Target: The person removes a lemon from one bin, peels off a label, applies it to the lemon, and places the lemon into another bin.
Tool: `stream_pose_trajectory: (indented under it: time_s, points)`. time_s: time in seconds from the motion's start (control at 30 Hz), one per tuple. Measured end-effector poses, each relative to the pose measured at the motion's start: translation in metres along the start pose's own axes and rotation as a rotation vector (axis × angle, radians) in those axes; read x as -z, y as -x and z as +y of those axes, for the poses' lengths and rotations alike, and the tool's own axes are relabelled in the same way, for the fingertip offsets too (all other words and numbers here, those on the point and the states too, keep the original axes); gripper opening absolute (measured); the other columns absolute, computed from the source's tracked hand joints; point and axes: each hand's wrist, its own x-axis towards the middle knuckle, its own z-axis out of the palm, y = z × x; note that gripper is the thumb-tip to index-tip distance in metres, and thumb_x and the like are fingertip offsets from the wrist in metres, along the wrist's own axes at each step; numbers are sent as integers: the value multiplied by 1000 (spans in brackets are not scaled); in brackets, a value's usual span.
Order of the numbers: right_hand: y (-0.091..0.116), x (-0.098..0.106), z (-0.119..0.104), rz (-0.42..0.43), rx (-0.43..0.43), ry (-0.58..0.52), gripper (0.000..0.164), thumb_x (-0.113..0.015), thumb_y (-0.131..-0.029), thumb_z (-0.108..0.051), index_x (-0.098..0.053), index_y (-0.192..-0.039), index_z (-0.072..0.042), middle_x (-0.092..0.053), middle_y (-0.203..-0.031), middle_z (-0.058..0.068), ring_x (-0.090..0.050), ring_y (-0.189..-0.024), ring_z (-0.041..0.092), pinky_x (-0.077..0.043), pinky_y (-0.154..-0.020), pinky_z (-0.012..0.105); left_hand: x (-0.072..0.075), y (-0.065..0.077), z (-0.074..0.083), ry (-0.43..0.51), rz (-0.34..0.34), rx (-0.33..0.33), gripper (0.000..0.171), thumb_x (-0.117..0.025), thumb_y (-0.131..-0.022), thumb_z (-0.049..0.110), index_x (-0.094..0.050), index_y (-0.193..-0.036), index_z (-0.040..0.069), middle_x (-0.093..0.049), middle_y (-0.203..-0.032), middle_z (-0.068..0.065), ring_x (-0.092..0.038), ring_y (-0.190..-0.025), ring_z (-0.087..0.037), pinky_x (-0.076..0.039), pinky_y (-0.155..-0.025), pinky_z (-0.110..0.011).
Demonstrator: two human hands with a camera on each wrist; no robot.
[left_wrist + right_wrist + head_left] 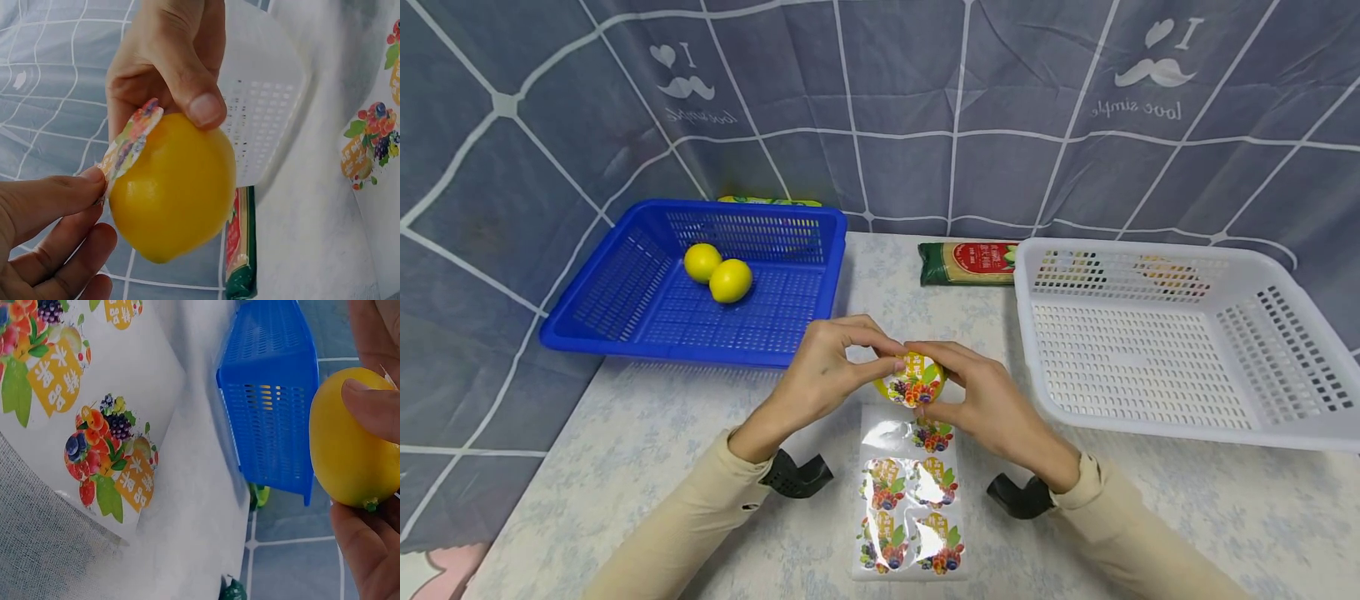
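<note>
My right hand [981, 396] grips a yellow lemon [178, 187], with the thumb on one side and fingers on the other. With thumb and fingertip my left hand [831, 362] pinches the edge of a round fruit-print sticker [917, 385]. In the left wrist view the sticker lies against the lemon's side, its pinched edge standing off the skin. Below the hands a glossy sticker sheet [886, 433] lies on the table, bearing several more stickers in two columns. Its upper left spot is bare silver.
A blue basket [700, 354] at the left holds two lemons [731, 281]. At the right stands a white basket [1135, 425]. Between them, by the grey curtain [910, 175], lies a red and green packet [967, 263], partly behind the white basket. Another green-yellow packet [767, 201] shows behind the blue basket.
</note>
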Motion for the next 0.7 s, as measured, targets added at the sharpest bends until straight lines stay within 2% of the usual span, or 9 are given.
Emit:
stream_pose_trajectory:
  time_s: [0.2, 0.3, 0.47, 0.7]
  points:
    - [2, 0, -2, 6, 2, 24, 72, -85, -76, -10, -55, -141, -21, -56, -137, -6, -53, -124, 16, -45, -102, 38, 0, 2, 1, -66, -10, -13, 16, -79, -83, 8, -78, -98, 12, -65, -78, 8, -61, -79, -10, -49, -75, -31]
    - [2, 0, -2, 6, 15, 27, 71, -86, -76, -11, -56, -139, -23, -57, -136, -7, -53, -125, 15, -45, -102, 37, 0, 2, 2, -90, -29, -36, 11, -78, -84, 9, -79, -94, 12, -65, -80, 8, -61, -79, -11, -49, -72, -30]
    - [2, 0, -2, 12, 34, 55, 68, -86, -75, -10, -59, -136, -19, -58, -136, -3, -53, -125, 17, -46, -101, 37, 0, 2, 2, -143, -60, -96, 5, -77, -85, 9, -79, -89, 11, -66, -82, 8, -61, -83, -10, -49, -73, -28]
    - [3, 1, -4, 17, 46, 45, 67, -87, -74, -10, -60, -135, -18, -58, -135, -3, -54, -124, 16, -47, -100, 36, -1, 2, 3, -247, -86, -123, 9, -78, -84, 15, -78, -92, 12, -64, -84, 7, -55, -77, -6, -45, -69, -27]
